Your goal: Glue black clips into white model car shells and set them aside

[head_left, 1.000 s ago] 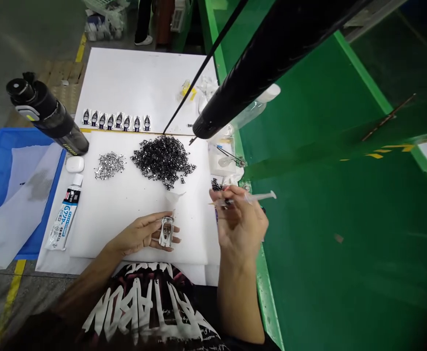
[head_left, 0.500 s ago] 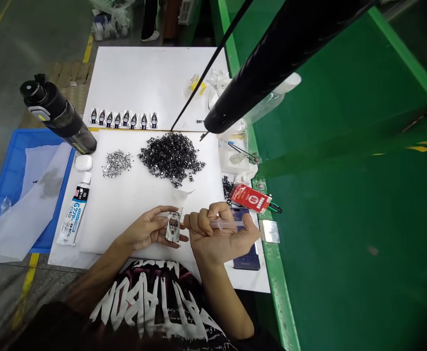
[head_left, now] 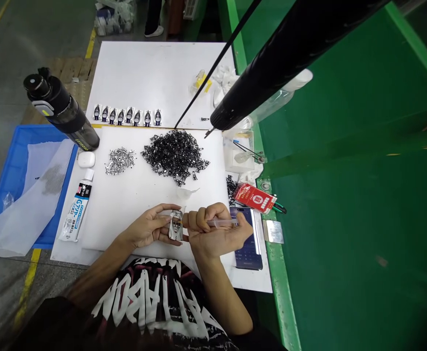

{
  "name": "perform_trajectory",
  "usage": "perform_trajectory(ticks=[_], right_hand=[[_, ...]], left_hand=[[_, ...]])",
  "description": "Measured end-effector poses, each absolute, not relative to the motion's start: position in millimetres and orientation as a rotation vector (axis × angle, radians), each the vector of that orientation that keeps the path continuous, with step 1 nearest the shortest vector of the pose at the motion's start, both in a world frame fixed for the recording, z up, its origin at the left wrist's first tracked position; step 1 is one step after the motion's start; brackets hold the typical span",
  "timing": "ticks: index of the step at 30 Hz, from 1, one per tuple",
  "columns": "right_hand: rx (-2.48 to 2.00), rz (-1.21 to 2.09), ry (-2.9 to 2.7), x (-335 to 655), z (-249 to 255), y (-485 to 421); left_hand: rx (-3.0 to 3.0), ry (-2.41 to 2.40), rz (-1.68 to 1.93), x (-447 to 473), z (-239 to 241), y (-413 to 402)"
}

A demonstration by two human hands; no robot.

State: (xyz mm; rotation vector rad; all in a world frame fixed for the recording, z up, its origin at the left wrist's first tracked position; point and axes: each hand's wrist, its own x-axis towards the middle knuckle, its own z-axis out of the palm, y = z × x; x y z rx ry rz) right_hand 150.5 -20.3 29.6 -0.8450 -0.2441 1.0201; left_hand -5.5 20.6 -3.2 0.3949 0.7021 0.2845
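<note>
Hands at a white work board, seen from the head. The left hand [head_left: 147, 229] holds a small silver car-shaped part [head_left: 176, 229] above the near edge of the white board [head_left: 114, 209], its thumb and fingers pinching the part by its left side, with other fingertips showing beneath and beyond it. The right hand [head_left: 213, 236], just beside it, has its fingers curled together around a clear syringe [head_left: 221, 223], the thumb at the plunger end; the syringe points toward the silver part, but whether its tip touches cannot be told. On the board beyond lie a heap of black pieces [head_left: 175, 155] and, to its left, a smaller heap of silver pieces [head_left: 120, 161]. Farther off, eight small dark-and-silver parts [head_left: 128, 116] stand in a row. Along the left side are a dark bottle [head_left: 67, 112], a white case [head_left: 87, 159] and a white-and-blue tube [head_left: 76, 212], with a blue tray [head_left: 16, 151] beyond the table edge. At right, a red packet [head_left: 253, 197] lies near a dark phone [head_left: 249, 256], which is partly covered by the right hand
</note>
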Motion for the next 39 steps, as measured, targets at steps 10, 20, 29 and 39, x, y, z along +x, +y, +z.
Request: perform_trajectory(ticks=[10,20,29,39], right_hand=[[-0.886,0.992,-0.254,149,28,-18],[-0.857,1.011,-0.329,149,26,-21],[-0.850,1.003,-0.409,150,28,-21],[-0.938,0.840,-0.522,142,42,-33]], left_hand=[[0.391,0.703,0.293,-4,2,21],[0.402,0.713,0.303,-3,1,21],[0.394,0.693,0.323,-3,-3,20],[0.421,0.687,0.380,0,-6,16]])
